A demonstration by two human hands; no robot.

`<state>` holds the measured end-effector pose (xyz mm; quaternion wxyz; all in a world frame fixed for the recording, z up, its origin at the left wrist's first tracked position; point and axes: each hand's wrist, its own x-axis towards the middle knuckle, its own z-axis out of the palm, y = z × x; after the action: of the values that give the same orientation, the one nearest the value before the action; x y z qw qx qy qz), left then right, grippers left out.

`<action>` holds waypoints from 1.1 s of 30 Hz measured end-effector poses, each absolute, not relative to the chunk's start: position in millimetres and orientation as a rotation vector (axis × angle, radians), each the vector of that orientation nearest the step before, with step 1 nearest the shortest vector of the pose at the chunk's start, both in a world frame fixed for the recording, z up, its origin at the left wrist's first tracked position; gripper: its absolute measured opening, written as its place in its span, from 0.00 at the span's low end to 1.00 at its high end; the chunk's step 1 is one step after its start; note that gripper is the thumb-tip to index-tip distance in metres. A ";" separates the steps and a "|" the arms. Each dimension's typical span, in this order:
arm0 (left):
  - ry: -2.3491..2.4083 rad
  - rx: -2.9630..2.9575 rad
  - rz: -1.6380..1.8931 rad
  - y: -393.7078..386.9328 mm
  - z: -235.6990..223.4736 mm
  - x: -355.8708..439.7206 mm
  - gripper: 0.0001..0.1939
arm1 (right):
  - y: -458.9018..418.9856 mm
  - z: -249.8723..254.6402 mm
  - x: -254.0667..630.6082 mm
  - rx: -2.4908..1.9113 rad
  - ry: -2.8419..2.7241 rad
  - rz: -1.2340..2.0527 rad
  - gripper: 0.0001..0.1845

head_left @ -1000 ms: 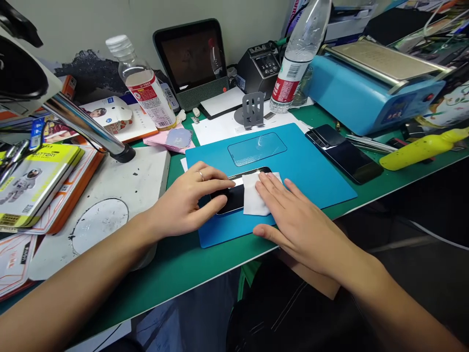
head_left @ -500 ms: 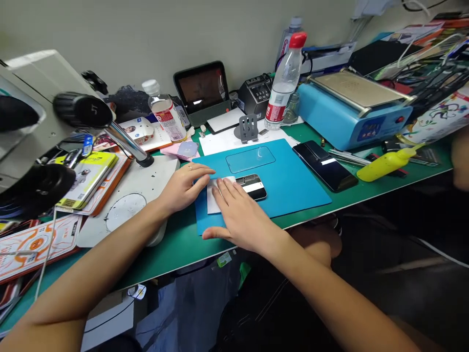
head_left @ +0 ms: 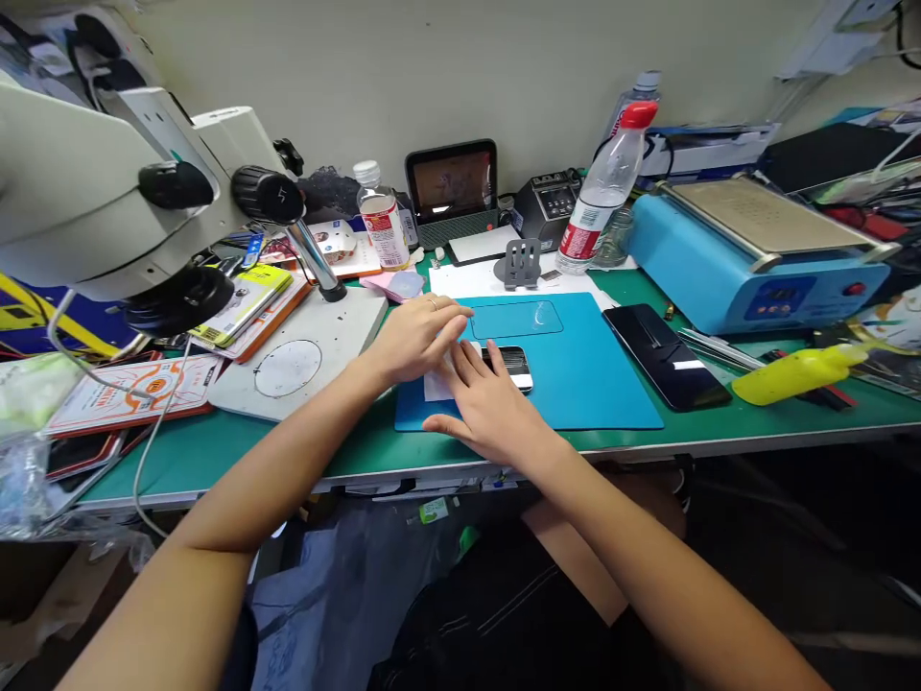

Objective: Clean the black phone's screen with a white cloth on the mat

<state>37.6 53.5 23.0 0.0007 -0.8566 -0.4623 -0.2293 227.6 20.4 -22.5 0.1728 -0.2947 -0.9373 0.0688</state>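
green bench top [head_left: 378,437] against a plain pale wall, and it's pretty crowded. right in front of me there's a phone [head_left: 519,368] lying on a blue mat [head_left: 597,384], partly covered by my right hand [head_left: 489,398]. those fingers are stretched out flat over it, slightly apart, thumb off to the side, with a bit of white wipe [head_left: 435,389] poking out by my fingertips. my left hand [head_left: 417,336] is bent in over the same end, overlapping my right fingertips from here; can't tell if it's pinching anything. just behind the phone, a clear sheet with a dark outline [head_left: 516,318] lies on the mat. a bigger black phone [head_left: 666,357] is off to the right, then a yellow squeeze bottle [head_left: 795,374] and a blue machine [head_left: 755,278]. microscope [head_left: 86,192] looms on my left.
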 end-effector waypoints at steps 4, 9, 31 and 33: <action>-1.386 -2.754 -0.637 51.3 12.0 42.8 0.24 | 16.2 -17.6 233.0 -0.768 -2.545 0.191 0.41; -1.380 -2.750 -0.593 45.1 7.3 36.9 0.15 | 41.5 -0.3 254.6 -0.710 -2.372 0.228 0.21; -1.931 -2.525 -0.091 -35.9 -18.5 82.0 0.39 | 124.8 -11.6 310.9 -0.637 -2.205 0.249 0.21; -1.971 -2.474 -0.074 -40.1 -17.0 83.5 0.38 | 124.3 -12.7 313.2 -0.645 -2.191 0.266 0.21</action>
<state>83.5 -40.1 -17.0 -0.0110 -0.7819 -0.6229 -0.0235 313.2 124.3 -12.7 0.4088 -0.2559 -0.8696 0.1057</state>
